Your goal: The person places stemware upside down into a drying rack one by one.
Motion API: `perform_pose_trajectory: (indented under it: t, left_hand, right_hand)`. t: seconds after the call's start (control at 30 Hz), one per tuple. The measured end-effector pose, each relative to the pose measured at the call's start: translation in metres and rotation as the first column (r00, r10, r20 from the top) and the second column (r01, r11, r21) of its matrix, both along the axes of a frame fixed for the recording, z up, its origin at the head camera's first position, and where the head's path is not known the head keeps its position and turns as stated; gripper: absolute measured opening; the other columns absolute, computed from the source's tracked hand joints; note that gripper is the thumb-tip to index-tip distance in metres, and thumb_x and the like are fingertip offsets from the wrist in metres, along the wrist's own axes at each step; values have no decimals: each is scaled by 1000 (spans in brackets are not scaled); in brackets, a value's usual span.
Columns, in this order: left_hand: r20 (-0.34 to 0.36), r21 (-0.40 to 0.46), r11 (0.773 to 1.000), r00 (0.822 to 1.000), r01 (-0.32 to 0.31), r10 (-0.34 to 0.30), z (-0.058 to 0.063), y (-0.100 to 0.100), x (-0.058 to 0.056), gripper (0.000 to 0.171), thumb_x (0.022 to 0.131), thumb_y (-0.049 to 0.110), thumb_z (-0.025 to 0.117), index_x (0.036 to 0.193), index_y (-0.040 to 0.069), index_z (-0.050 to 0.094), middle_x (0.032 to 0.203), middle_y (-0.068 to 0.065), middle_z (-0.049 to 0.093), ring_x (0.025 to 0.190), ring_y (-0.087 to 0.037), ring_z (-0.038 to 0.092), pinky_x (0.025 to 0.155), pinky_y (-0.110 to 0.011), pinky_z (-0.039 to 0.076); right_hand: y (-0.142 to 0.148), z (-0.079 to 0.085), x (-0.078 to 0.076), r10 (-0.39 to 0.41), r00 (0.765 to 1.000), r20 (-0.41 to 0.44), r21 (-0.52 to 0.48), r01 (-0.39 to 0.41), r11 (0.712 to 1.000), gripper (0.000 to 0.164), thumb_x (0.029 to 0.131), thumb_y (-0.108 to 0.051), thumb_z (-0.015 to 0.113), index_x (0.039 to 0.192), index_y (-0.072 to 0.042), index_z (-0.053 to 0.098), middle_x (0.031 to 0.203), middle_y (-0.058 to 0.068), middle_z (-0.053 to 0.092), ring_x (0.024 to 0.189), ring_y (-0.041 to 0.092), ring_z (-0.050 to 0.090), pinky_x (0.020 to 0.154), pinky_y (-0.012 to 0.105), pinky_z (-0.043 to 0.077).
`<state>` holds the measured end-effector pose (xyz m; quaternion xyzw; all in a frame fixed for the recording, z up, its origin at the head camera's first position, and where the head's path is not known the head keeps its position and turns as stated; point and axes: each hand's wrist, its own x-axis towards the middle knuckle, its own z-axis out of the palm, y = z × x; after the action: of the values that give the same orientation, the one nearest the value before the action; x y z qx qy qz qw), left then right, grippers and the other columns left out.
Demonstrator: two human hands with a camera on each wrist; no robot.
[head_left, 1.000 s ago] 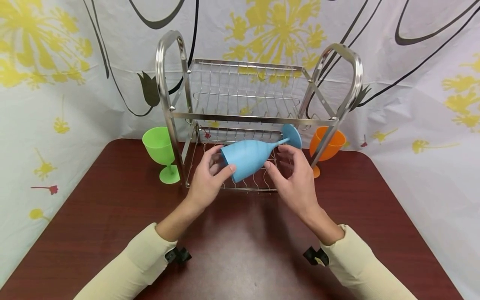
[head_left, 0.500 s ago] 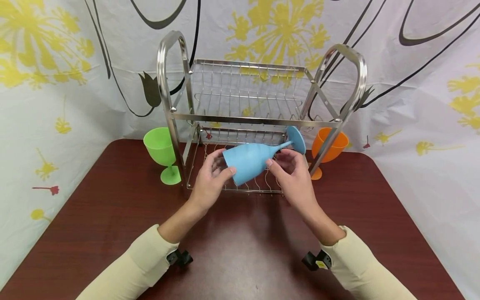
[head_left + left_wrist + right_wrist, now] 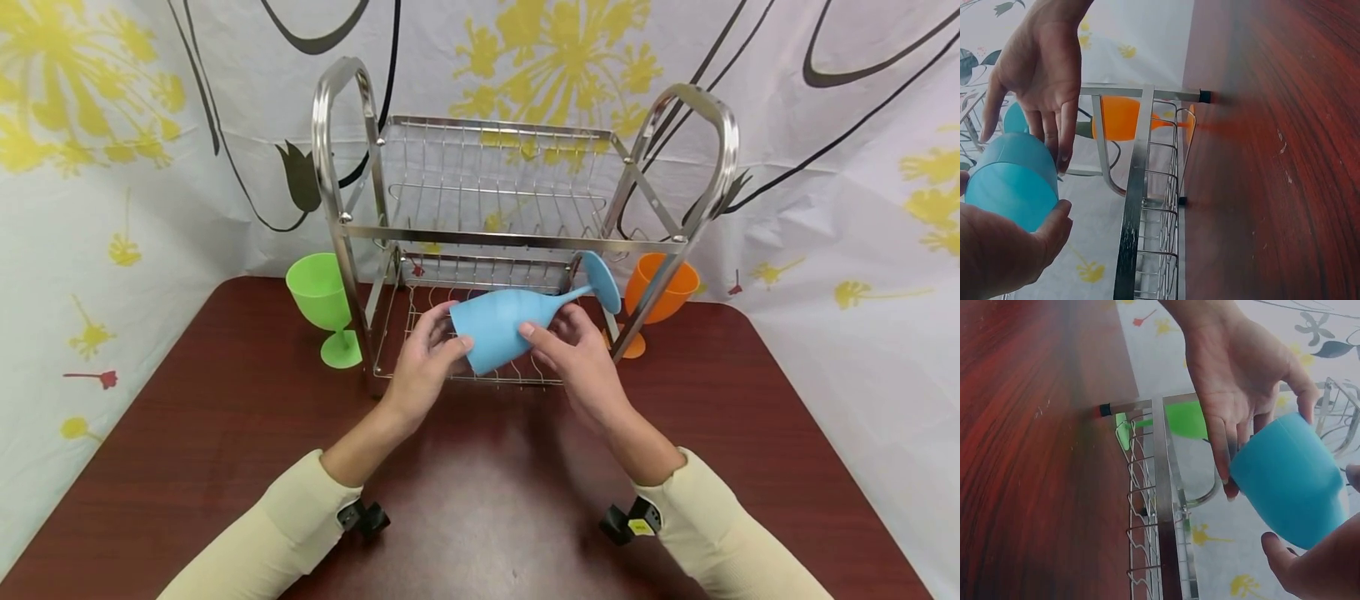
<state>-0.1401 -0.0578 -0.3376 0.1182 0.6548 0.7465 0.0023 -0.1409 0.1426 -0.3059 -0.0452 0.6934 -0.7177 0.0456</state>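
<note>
A blue plastic goblet point(image 3: 502, 329) is held on its side in the air before the dish rack point(image 3: 510, 242), its foot toward the upper right. My left hand point(image 3: 422, 364) holds the rim end, thumb on the near side and fingers partly hidden behind. On the bowl's stem end, my right hand point(image 3: 587, 360) has its thumb on top and fingers curled underneath. The left wrist view looks into the goblet's open mouth point(image 3: 1013, 190). From the right wrist, the bowl point(image 3: 1291, 481) appears between both hands.
A two-tier steel dish rack stands at the back of the dark red table point(image 3: 480, 492). A green goblet point(image 3: 321, 293) stands upright at its left side, an orange goblet point(image 3: 660, 292) at its right. Patterned white sheeting point(image 3: 247, 108) hangs behind.
The goblet has shifted slightly right and down. My right thumb has moved left onto the bowl, and the right fingers have closed in under it. My left hand keeps the rim end.
</note>
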Motion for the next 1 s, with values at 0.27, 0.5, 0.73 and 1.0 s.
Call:
perform_pose_trajectory:
  t: [0.27, 0.5, 0.73, 1.0]
  left_hand:
    - [34, 44, 999, 999, 19, -21, -5, 2, 0, 59, 92, 13, 55, 146, 4, 31, 144, -20, 42, 125, -36, 50, 97, -48, 49]
    - [38, 44, 999, 999, 27, -28, -8, 1, 0, 60, 92, 15, 56, 147, 6, 32, 146, -19, 40, 127, -36, 49, 98, -48, 48]
    - [24, 28, 998, 998, 64, -65, -11, -1, 1, 64, 91, 17, 56, 149, 8, 30, 147, -21, 38, 131, -37, 46, 100, -51, 45]
    - [-11, -22, 997, 998, 68, -69, -12, -3, -1, 67, 89, 16, 59, 149, 9, 31, 148, -19, 38, 137, -35, 39, 108, -50, 38]
  right_hand:
    - [-2, -5, -4, 27, 999, 39, 25, -28, 999, 68, 90, -24, 70, 145, -9, 31, 144, 11, 46, 127, 26, 50, 106, 46, 41]
    - [-2, -7, -5, 30, 998, 58, 39, -32, 999, 69, 90, -23, 70, 143, -5, 30, 142, 12, 46, 126, 28, 50, 105, 45, 42]
    - [1, -11, -5, 37, 998, 51, 35, -39, 999, 67, 90, -19, 69, 144, -6, 30, 141, 12, 45, 126, 28, 50, 104, 43, 44]
    - [3, -13, -6, 28, 1000, 4, 50, -28, 998, 67, 89, -14, 70, 144, -8, 31, 141, 11, 46, 126, 27, 50, 99, 39, 48]
